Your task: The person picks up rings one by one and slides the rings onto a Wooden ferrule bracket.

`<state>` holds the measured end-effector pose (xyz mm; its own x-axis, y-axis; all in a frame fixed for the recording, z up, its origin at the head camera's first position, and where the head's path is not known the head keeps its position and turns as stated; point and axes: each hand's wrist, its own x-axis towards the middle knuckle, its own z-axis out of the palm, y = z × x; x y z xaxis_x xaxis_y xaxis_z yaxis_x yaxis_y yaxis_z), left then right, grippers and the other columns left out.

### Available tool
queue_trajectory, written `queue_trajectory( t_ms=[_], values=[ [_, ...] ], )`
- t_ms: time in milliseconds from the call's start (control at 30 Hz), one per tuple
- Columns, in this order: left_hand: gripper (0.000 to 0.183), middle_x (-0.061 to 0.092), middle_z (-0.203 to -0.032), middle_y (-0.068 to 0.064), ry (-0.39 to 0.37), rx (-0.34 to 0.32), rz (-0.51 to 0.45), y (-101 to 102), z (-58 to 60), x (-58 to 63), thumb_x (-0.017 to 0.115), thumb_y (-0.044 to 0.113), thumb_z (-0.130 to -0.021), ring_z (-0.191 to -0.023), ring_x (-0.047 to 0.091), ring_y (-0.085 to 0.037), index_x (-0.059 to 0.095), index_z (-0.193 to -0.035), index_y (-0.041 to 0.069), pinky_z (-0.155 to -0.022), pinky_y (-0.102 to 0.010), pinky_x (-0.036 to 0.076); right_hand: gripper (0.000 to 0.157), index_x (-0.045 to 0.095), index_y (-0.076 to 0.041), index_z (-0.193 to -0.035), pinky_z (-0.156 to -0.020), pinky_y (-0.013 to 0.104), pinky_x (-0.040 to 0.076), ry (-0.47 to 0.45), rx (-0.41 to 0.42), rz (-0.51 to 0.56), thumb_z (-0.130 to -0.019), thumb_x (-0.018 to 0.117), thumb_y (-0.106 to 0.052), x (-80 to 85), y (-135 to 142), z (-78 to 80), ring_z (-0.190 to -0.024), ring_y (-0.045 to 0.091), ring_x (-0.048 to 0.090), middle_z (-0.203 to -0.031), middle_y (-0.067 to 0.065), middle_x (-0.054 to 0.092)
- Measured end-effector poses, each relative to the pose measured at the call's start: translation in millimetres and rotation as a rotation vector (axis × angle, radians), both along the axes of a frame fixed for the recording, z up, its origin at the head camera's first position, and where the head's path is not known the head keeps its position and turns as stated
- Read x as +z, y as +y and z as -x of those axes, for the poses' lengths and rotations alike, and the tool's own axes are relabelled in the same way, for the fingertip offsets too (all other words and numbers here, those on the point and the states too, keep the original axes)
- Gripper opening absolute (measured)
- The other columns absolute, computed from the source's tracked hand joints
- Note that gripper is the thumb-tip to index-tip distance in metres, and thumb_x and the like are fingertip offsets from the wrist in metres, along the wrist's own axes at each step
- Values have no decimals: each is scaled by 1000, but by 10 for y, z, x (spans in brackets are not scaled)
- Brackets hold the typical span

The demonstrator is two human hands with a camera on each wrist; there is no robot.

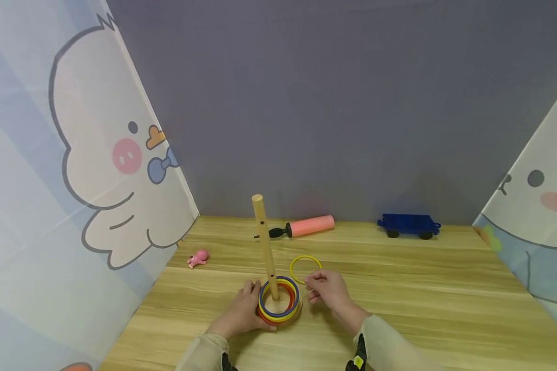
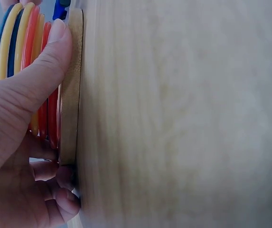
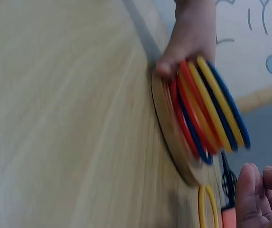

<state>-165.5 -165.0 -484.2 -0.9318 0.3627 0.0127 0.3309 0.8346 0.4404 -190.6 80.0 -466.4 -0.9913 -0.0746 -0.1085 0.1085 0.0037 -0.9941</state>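
A wooden ring-toss stand (image 1: 266, 247) with an upright peg and a round base (image 2: 70, 123) stands on the table, tilting slightly left in the head view. Several blue, yellow, red and orange rings (image 3: 210, 102) are stacked around its peg. My left hand (image 1: 243, 312) grips the base's left side, thumb in front and fingers curled behind, against the lower rings. Just behind the base, a loose yellow ring (image 1: 306, 256) lies on the table. My right hand (image 1: 329, 291) is by that ring's near right edge, fingers loosely bent; the right wrist view shows nothing held in it.
Behind the stand lies a pink and black hand pump (image 1: 312, 225). A dark blue toy wagon (image 1: 408, 224) stands at the back right, and a small pink toy figure (image 1: 198, 258) lies at the left. Cloth-covered walls (image 1: 334, 129) enclose the wooden table (image 1: 399, 278).
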Motion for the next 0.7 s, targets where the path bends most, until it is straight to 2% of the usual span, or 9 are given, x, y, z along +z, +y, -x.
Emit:
queue_trajectory(
  t_ms=[167,367,567,700],
  values=[
    [122,41,-117,-18,-6,-1,8,3,20,1,87,59,-59,-105,50,-36,35,-142,-15,-90,-50,47,10,64,10,-92,-51,33,54,-12,-87,-70,-90,66,0,-19,131,99,-52,17,61,-77,17,65],
    [123,41,-119,-18,-14,0,12,-2,24,-1,86,60,-60,-109,49,-37,34,-143,-14,-92,-49,46,9,64,7,-92,-53,36,55,-3,-111,-190,-88,68,0,-52,242,216,-54,21,61,-81,20,65],
    [124,41,-124,-21,-28,-4,13,2,9,13,85,62,-60,-112,48,-36,33,-144,-14,-94,-50,45,16,62,7,-95,-50,32,53,-31,-125,-253,-85,71,-2,-100,257,313,-56,19,59,-74,13,63],
    [123,40,-126,-22,-32,-3,17,8,12,0,84,61,-61,-114,47,-37,33,-144,-13,-95,-49,45,19,62,4,-93,-49,29,51,-22,-122,-374,-84,74,-8,-122,255,367,-54,16,58,-66,9,61]
  ],
)
